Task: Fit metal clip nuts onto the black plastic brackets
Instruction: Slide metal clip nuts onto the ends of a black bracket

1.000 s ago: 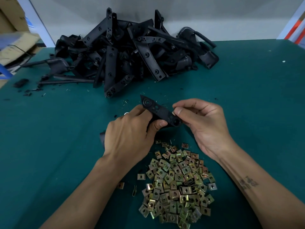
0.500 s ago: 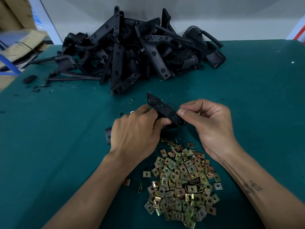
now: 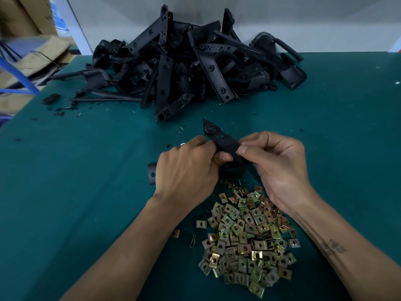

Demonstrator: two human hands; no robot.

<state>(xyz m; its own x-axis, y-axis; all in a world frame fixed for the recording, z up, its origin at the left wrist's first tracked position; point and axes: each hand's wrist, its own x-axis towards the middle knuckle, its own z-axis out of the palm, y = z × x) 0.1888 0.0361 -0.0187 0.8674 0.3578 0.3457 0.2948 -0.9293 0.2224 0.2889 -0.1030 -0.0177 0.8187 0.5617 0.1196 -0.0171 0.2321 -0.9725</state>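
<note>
A black plastic bracket (image 3: pixel 219 138) is held above the green table, its far tip pointing up and left. My left hand (image 3: pixel 188 170) grips its middle and lower part, thumb on top; the bracket's lower end sticks out beside that hand at the left. My right hand (image 3: pixel 280 168) pinches the bracket's near right end with thumb and forefinger; whether a clip nut sits under those fingers is hidden. A heap of brass-coloured metal clip nuts (image 3: pixel 245 237) lies on the table just below both hands.
A big pile of black plastic brackets (image 3: pixel 186 68) fills the back of the green table (image 3: pixel 86 192). Black scraps (image 3: pixel 51 98) and plastic shavings lie at the left. Cardboard boxes (image 3: pixel 32 59) stand beyond the left edge. A white wall closes the far side.
Both hands keep hold of the same bracket; my right thumb and forefinger have slid slightly along its near end. The camera view shifted a little to the left.
</note>
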